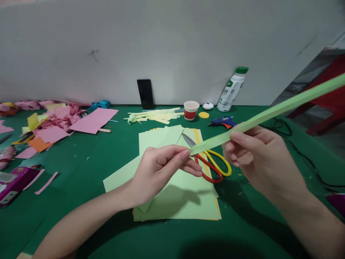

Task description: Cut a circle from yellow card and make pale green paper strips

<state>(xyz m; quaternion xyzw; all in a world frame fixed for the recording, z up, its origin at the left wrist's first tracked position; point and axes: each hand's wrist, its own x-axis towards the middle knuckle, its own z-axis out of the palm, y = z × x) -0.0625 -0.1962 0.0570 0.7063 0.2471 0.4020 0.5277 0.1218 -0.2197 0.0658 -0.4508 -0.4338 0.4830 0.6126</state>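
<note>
A long light green paper strip stretches between my hands and rises out of view at the right edge. My left hand pinches its lower end between thumb and fingers. Farther along the strip, my right hand grips it between thumb and forefinger. Below them lies a stack of light green paper sheets, with orange sheets showing at its edges. Scissors with one red and one yellow handle loop rest on the stack, partly hidden by the strip and my left fingers.
Behind the stack are cut paper strips, a paper cup, a phone against the wall, a bottle and a blue glue gun. Pink paper scraps cover the left. A black cable runs along the right.
</note>
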